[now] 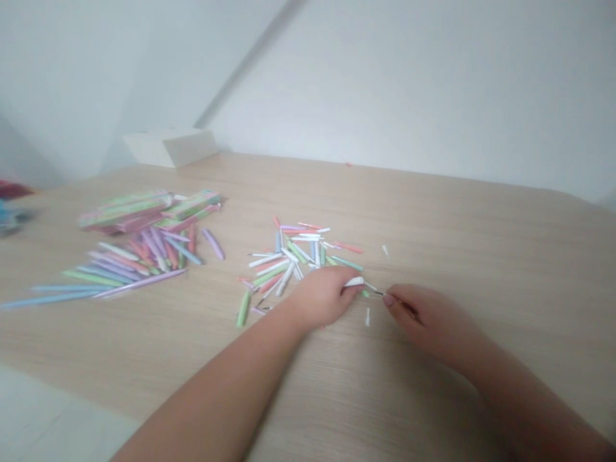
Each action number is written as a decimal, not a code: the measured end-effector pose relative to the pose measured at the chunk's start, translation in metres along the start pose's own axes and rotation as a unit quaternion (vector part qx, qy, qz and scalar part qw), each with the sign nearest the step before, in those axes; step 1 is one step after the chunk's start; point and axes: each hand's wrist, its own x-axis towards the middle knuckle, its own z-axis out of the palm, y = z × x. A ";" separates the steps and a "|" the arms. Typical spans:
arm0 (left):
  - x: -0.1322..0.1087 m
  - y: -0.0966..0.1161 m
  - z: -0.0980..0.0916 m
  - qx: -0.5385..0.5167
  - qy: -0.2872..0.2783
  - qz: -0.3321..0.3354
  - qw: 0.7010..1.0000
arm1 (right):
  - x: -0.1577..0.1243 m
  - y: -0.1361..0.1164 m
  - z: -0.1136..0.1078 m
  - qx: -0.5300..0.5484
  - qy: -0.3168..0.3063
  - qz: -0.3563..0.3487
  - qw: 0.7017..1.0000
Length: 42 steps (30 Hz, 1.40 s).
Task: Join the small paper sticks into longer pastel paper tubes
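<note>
My left hand is closed around a white pen barrel, whose end pokes out past the thumb. From that end a thin pen refill with a dark section reaches across to my right hand, which pinches it between thumb and fingers. Just left of my left hand lies a loose pile of pen parts, with green, white, orange and blue barrels and thin refills. A small white piece rests on the table below the refill, and another small pale piece lies farther back.
Farther left, a heap of pastel pens lies in front of several pink and green boxes. A white box-like object stands by the wall at the back of the wooden table. Red and blue items show at the left edge.
</note>
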 end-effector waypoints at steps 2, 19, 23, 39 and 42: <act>0.000 0.000 0.000 0.013 -0.003 0.000 1.000 | 0.000 0.000 0.001 -0.002 -0.003 0.004 1.000; -0.002 -0.002 0.001 0.069 -0.018 0.014 0.997 | 0.002 0.004 0.002 0.001 -0.039 0.008 0.999; -0.003 -0.004 0.003 0.083 -0.012 0.024 0.996 | 0.001 0.003 0.002 0.013 -0.046 0.007 0.999; -0.002 -0.014 0.005 0.073 -0.031 0.019 0.997 | 0.002 -0.002 0.002 0.028 -0.080 0.010 0.996; -0.002 -0.015 0.005 0.070 -0.030 0.022 0.997 | 0.002 -0.002 0.003 0.030 -0.078 0.015 0.996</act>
